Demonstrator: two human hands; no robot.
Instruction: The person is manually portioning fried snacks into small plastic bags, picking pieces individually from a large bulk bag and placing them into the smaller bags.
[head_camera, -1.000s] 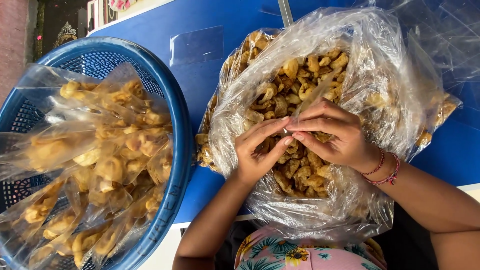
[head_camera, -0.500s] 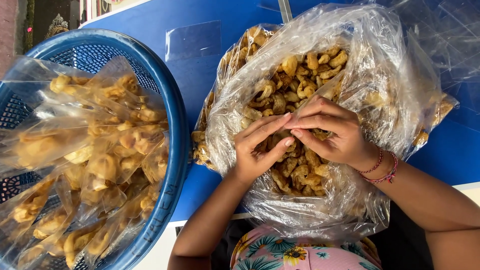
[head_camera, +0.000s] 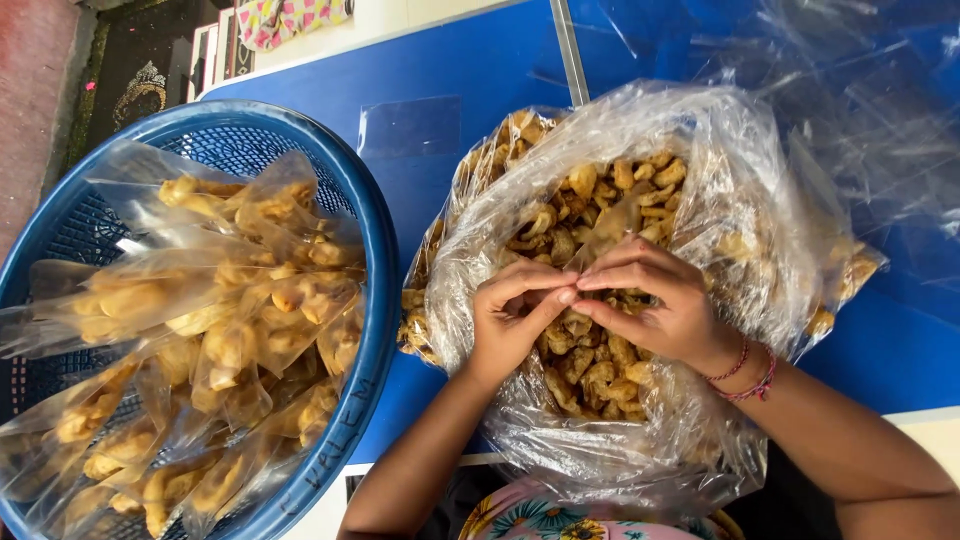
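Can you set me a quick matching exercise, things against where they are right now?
Things:
1. blue basket
2. large clear bag of fried snacks
3. red bracelets
4. small filled packets

Places:
a. on the right wrist
b. on the left of the blue table
c. piled inside the basket
d. under both hands

Pairs: 1-b, 2-d, 3-a, 4-c

The large clear plastic bag (head_camera: 740, 200) is thin, glossy and crinkled, and the golden fried snack pieces (head_camera: 590, 350) inside look rough and puffed. The round blue plastic basket (head_camera: 370, 230) has a smooth rim and meshed wall, holding small shiny clear plastic packets (head_camera: 230, 300). The blue tabletop (head_camera: 450, 70) looks smooth and matt.
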